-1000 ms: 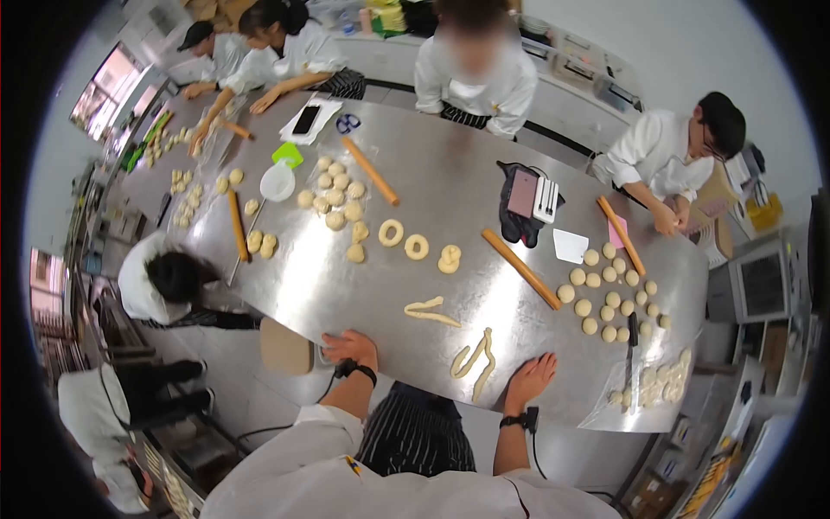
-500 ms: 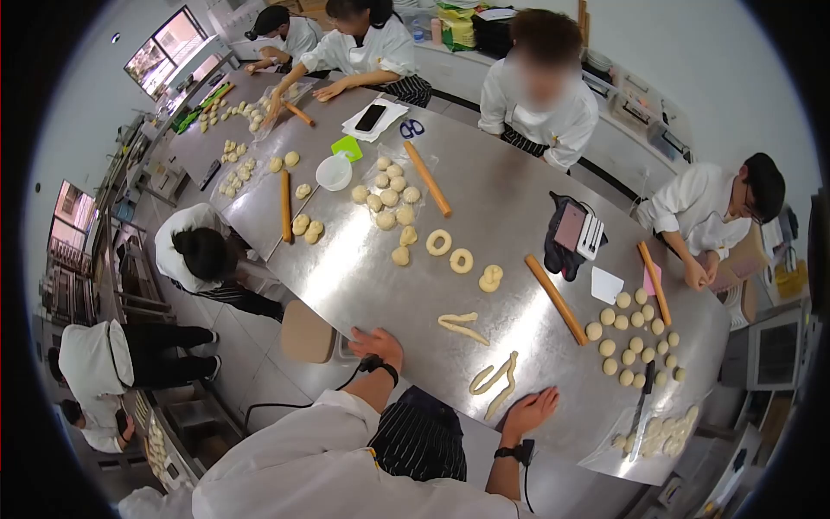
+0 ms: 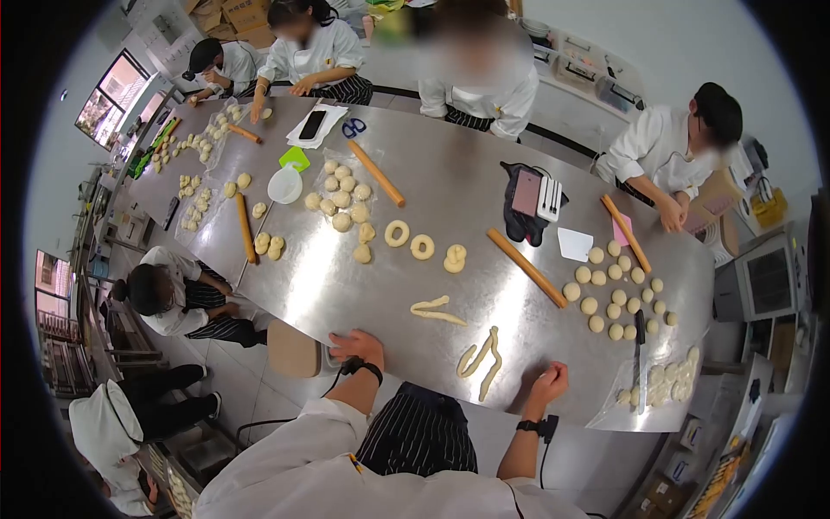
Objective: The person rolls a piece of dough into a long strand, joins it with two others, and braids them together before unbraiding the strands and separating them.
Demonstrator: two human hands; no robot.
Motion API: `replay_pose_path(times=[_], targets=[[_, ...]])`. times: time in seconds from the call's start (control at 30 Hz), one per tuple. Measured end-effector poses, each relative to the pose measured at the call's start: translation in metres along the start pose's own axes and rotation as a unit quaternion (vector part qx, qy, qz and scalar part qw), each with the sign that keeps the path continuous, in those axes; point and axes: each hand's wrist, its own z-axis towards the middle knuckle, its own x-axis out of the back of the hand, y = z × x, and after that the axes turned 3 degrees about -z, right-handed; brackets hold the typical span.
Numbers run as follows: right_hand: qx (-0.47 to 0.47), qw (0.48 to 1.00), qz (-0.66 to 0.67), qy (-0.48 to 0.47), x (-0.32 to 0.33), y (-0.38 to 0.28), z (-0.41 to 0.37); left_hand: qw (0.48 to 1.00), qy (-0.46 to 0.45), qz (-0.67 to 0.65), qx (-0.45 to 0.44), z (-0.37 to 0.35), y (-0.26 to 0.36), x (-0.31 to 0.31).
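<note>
My left hand (image 3: pixel 359 348) rests at the table's near edge with its fingers spread, holding nothing. My right hand (image 3: pixel 548 386) is at the same edge farther right, its fingers curled in and nothing seen in them. Between the hands lies a long strip of dough (image 3: pixel 490 368) bent into a narrow loop with its ends apart. A second bent dough strip (image 3: pixel 437 312) lies behind it. Farther back are two dough rings (image 3: pixel 397 233) and a knotted dough piece (image 3: pixel 455 259).
Round dough balls (image 3: pixel 618 297) sit at right beside a knife (image 3: pixel 641 363) and a bag of dough pieces (image 3: pixel 661 385). Rolling pins (image 3: pixel 527 269), a white bowl (image 3: pixel 284 185), a green scraper (image 3: pixel 295 158) and scissors (image 3: pixel 354 128) lie on the steel table (image 3: pixel 450 182). Several people stand around it.
My right hand has gone from lying flat on the table to curled fingers. My left hand stays at the edge. The view has shifted, and the dough pieces keep their arrangement.
</note>
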Motion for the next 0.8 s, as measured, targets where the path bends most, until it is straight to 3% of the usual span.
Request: replay_pose_path(times=[0.13, 0.2, 0.27, 0.33, 0.4, 0.43, 0.5, 0.6, 0.73, 0.8], targets=[[-0.02, 0.993, -0.118, -0.003, 0.026, -0.01, 0.028, 0.997, 0.074, -0.011, -0.02, 0.009, -0.007, -0.019], [0.148, 0.95, -0.274, 0.003, 0.028, 0.004, 0.016, 0.996, 0.085, -0.005, -0.029, 0.003, -0.017, -0.021], [0.125, 0.95, -0.284, 0.027, 0.02, 0.005, 0.003, 0.994, 0.051, -0.098, 0.02, 0.012, -0.012, -0.028], [0.092, 0.948, -0.302, 0.043, 0.006, -0.012, -0.022, 0.996, 0.079, -0.044, -0.001, 0.016, -0.018, -0.042], [0.238, 0.883, -0.402, 0.051, -0.017, -0.043, -0.021, 0.994, 0.106, 0.014, -0.026, 0.012, -0.021, -0.034], [0.233, 0.883, -0.403, 0.053, -0.02, -0.037, -0.02, 0.998, 0.056, -0.002, 0.004, 0.009, -0.01, -0.015], [0.232, 0.929, -0.269, -0.108, -0.033, -0.019, 0.0, 0.999, 0.009, -0.027, 0.034, 0.005, 0.005, -0.005], [0.172, 0.943, -0.283, 0.019, -0.016, 0.005, 0.025, 0.998, 0.06, -0.029, 0.013, 0.005, -0.006, -0.014], [0.125, 0.966, -0.222, 0.049, -0.012, 0.006, 0.004, 0.996, 0.08, -0.039, -0.002, 0.014, -0.01, -0.031], [0.243, 0.93, -0.263, -0.086, -0.014, -0.008, -0.019, 0.995, 0.079, -0.063, -0.017, 0.018, -0.018, -0.039]])
